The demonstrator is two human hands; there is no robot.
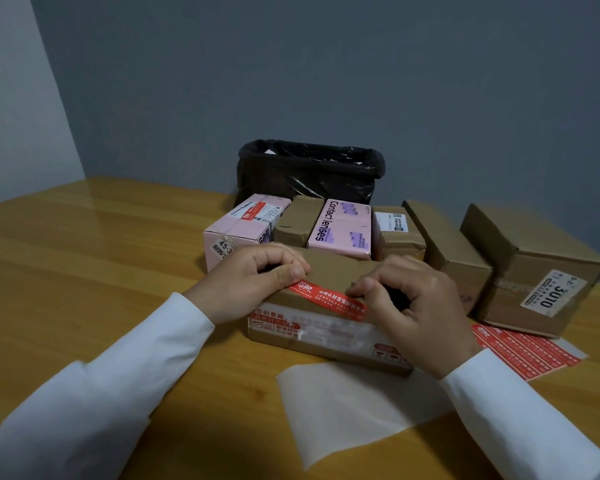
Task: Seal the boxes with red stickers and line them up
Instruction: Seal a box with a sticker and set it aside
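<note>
The wooden desk (84, 258) is carrying everything, with a black-lined bin (309, 171) sitting at twelve o'clock against the wall. A row of boxes (340, 225), pink and brown, is standing just in front of it, running toward three o'clock. The brown box (326, 327) I am sealing is lying at the centre, nearest me. A pale backing sheet (343, 403) is lying at six o'clock, and a sheet of red stickers (523, 348) at four o'clock. My left grip (253, 282) is pinching the left end of the red sticker (329, 299) on the box's top edge; my right grip (416, 306) is pinching its right end.
</note>
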